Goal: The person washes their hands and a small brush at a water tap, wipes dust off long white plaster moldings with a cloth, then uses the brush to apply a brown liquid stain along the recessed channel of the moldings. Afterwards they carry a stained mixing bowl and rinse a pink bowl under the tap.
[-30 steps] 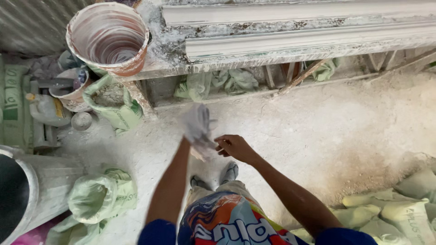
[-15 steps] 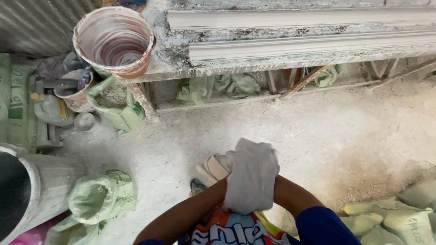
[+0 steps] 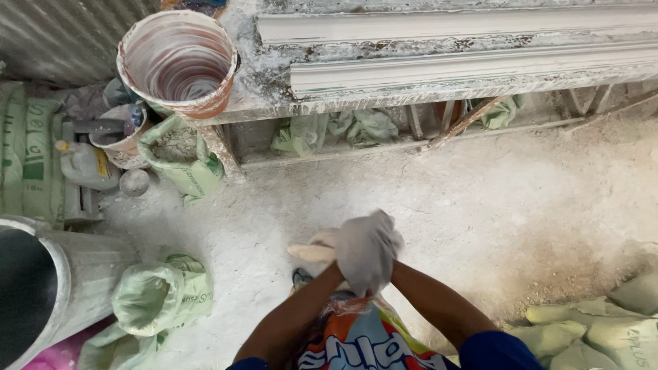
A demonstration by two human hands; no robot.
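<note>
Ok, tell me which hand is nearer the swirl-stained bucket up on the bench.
Left, but only narrowly. The left hand is below and to the right of the bucket. It is pressed against the gloved right hand, which sits just beyond it, further right.

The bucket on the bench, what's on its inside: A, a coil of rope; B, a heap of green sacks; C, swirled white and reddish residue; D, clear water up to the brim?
C: the bucket stands on the bench at the upper left, and its inner wall shows swirled white and reddish-brown streaks, with no water, sacks or rope inside.
</note>
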